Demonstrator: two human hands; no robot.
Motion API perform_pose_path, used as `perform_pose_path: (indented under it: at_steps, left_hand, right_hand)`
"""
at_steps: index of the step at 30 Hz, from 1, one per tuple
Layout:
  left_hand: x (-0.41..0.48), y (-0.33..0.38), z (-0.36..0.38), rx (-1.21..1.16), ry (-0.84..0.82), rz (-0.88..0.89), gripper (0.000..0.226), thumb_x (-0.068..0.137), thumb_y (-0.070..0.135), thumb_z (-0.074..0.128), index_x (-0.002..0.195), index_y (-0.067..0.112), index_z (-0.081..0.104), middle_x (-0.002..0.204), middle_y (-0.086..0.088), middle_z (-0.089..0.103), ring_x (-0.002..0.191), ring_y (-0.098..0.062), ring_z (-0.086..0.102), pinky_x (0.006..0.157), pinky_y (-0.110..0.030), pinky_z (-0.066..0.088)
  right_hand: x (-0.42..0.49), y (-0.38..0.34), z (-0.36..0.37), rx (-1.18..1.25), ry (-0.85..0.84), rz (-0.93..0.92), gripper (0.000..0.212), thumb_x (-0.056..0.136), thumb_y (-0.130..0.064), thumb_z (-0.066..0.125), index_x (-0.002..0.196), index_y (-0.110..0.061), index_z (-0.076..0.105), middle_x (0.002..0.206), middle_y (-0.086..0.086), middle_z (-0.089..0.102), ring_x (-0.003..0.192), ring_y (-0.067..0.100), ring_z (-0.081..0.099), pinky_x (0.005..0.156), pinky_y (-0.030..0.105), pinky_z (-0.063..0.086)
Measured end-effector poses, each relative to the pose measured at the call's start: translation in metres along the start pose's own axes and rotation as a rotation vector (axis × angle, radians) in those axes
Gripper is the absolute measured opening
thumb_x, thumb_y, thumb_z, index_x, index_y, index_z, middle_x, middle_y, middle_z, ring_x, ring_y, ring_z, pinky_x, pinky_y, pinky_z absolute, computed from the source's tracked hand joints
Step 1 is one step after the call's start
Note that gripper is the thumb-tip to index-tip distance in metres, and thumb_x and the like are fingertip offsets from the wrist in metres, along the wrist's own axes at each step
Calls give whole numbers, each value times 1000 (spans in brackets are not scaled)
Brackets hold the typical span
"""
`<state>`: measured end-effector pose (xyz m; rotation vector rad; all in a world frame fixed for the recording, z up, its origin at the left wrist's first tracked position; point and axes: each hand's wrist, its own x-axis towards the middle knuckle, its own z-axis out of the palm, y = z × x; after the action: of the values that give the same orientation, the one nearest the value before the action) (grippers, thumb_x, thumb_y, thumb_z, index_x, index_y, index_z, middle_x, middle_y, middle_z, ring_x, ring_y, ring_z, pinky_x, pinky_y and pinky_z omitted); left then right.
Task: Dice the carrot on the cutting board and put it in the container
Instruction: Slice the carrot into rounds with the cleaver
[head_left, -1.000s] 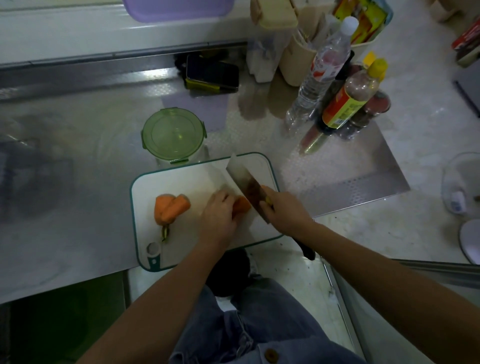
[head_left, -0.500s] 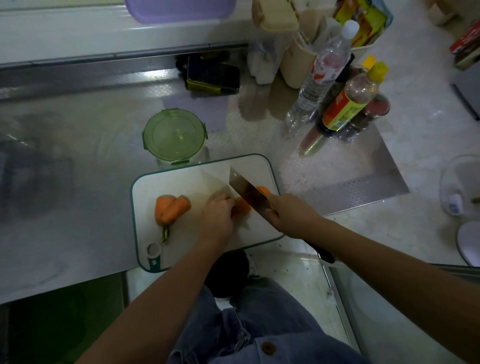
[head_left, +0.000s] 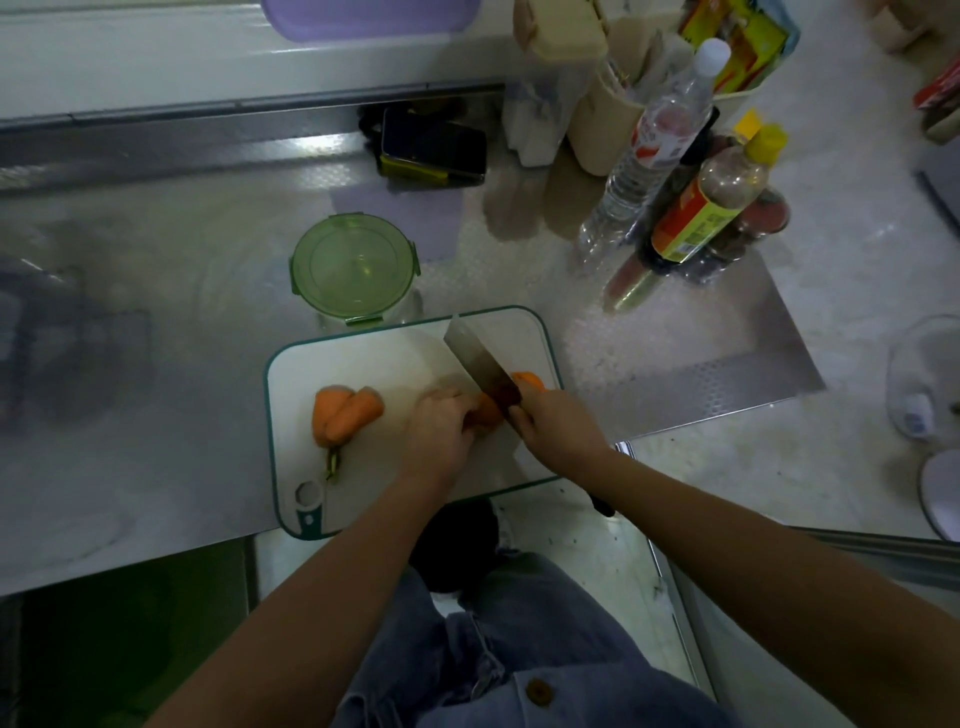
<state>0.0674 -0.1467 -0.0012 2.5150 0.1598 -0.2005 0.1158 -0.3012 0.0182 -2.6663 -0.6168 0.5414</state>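
Observation:
A white cutting board (head_left: 374, 358) with a teal rim lies on the steel counter. Two big carrot chunks (head_left: 345, 413) rest on its left side, a small green stem below them. My left hand (head_left: 439, 434) holds down a carrot piece (head_left: 488, 410) near the board's middle, fingers curled over it. My right hand (head_left: 558, 428) grips the handle of a cleaver (head_left: 480, 364), whose blade stands against that piece. A cut carrot piece (head_left: 530, 379) lies just right of the blade. The round container (head_left: 353, 270) with a green clip lid stands behind the board, lid on.
Bottles (head_left: 660, 150) and a sauce bottle with a yellow cap (head_left: 711, 208) stand at the back right. A phone (head_left: 434, 148) lies at the back by the wall. A clear bowl (head_left: 924, 374) sits at the far right. The counter's front edge runs just under the board.
The cleaver has shifted slightly left along the carrot and come down on it again; a cut piece now lies right of the blade. My left hand stays on the carrot.

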Motion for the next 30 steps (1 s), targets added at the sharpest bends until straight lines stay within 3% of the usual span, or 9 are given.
perform_pose_path:
  at_steps: [3,7,11,14,17,27,30]
  left_hand:
    - [-1,0,1,-3,22,-29,25,80,15,69,105,19,71,104,-3,64,98,-25,57,83,-32,43]
    - [-2,3,-2,-19,14,-37,20,84,17,68,104,18,71,103,-1,63,97,-22,56,76,-21,33]
    - [0,0,0,9,7,-41,18,83,21,67,101,19,71,97,-1,61,91,-22,56,75,-27,38]
    - [0,-2,1,5,5,-33,20,83,24,68,102,19,71,97,-2,62,91,-22,56,80,-32,45]
    - [2,-3,3,-8,15,-29,21,82,22,70,103,19,72,100,-2,65,93,-23,58,83,-36,48]
    - [2,-4,5,13,24,-30,15,84,17,65,97,20,72,100,-1,64,95,-21,57,83,-34,48]
    - [1,-2,3,8,30,-14,17,84,14,63,98,18,72,102,-3,65,95,-23,58,82,-31,45]
  right_hand:
    - [-3,1,-11,-19,32,-7,31,99,-25,42,125,-8,45,91,16,64,79,33,59,61,31,37]
    - [-8,2,-20,-63,-13,-46,38,98,-26,43,134,-13,41,89,16,63,78,33,59,61,30,36]
    - [-13,2,-21,-98,-83,-47,42,97,-26,43,136,-12,38,87,16,63,75,31,59,61,32,39]
    - [-13,4,-33,-48,-51,-51,34,97,-24,44,129,-13,44,85,14,64,74,32,61,65,38,49]
    - [-10,2,-41,-67,-65,-63,30,97,-24,45,125,-12,47,88,15,65,79,33,60,64,35,45]
    - [-16,-2,-31,-158,-141,-37,44,98,-27,43,139,-11,36,92,16,63,75,29,58,68,36,48]
    - [-18,-5,-25,-170,-139,-11,48,98,-24,42,143,-14,30,100,16,62,83,31,61,68,34,44]
